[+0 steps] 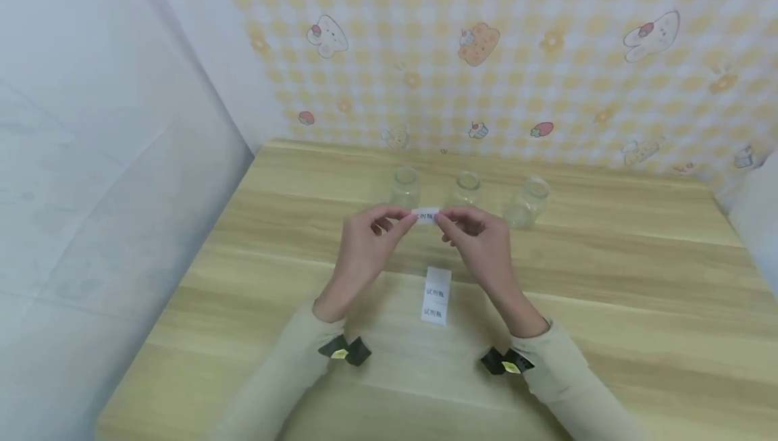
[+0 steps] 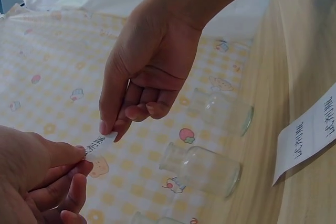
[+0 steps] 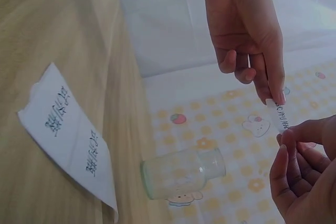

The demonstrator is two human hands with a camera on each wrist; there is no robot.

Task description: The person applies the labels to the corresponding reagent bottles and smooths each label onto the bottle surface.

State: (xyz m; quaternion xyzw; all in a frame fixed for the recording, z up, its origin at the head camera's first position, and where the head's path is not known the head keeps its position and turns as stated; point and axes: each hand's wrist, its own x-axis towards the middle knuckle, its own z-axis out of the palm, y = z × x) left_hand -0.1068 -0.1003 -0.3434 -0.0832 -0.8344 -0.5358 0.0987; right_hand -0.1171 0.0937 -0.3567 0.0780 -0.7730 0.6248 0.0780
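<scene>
Between both hands a small white label (image 1: 425, 215) printed with dark characters is stretched above the table. My left hand (image 1: 367, 242) pinches its left end between thumb and forefinger, and my right hand (image 1: 480, 242) pinches the right end the same way. In the left wrist view the label (image 2: 100, 147) runs from fingertip to fingertip. Below the hands, a white strip (image 1: 435, 296) with two more printed labels lies on the wooden table. Just beyond the hands stand three clear glass bottles: a left one (image 1: 405, 184), a middle one (image 1: 467, 188) and a right one (image 1: 527, 203).
The wooden table (image 1: 255, 306) meets a yellow checked backdrop (image 1: 516, 90) behind the bottles. A white wall (image 1: 91, 191) rises along the left side. Black wrist devices sit at both cuffs, close over the tabletop.
</scene>
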